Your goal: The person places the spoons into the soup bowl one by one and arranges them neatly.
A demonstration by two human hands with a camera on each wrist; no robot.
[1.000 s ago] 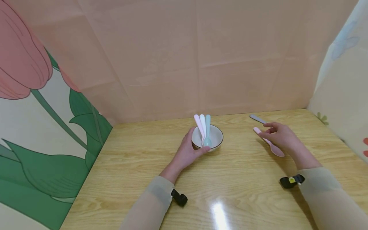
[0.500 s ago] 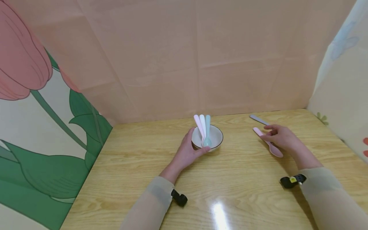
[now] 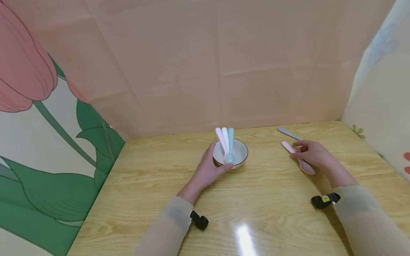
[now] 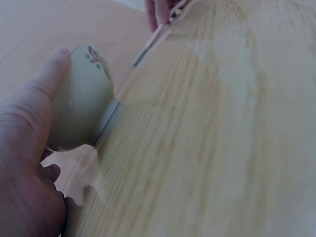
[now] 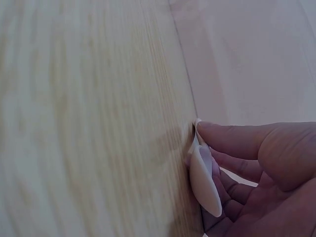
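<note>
My left hand (image 3: 207,171) holds a white bowl (image 3: 241,152) with a dark rim, its thumb along the near side and its fingers around the left. A pink spoon (image 3: 220,135), a white spoon (image 3: 225,134) and a teal spoon (image 3: 231,142) lean together inside it, handles up and away. On the right, my right hand (image 3: 315,154) pinches the handle of another pink spoon (image 3: 307,168) low at the table. The right wrist view shows the thumb against that handle, with the spoon's head (image 5: 204,185) toward the camera. Some curled fingers lie partly hidden behind it.
A grey-purple utensil handle (image 3: 285,132) lies just beyond the right hand, which covers its other end. The wooden table (image 3: 153,199) meets a pinkish cloth wall (image 3: 179,81) at the back. A tulip-patterned panel (image 3: 48,199) borders the left side.
My right fingers have lowered slightly onto the pink spoon, and the spoon has shifted a little to the left. The left hand and bowl stay in place.
</note>
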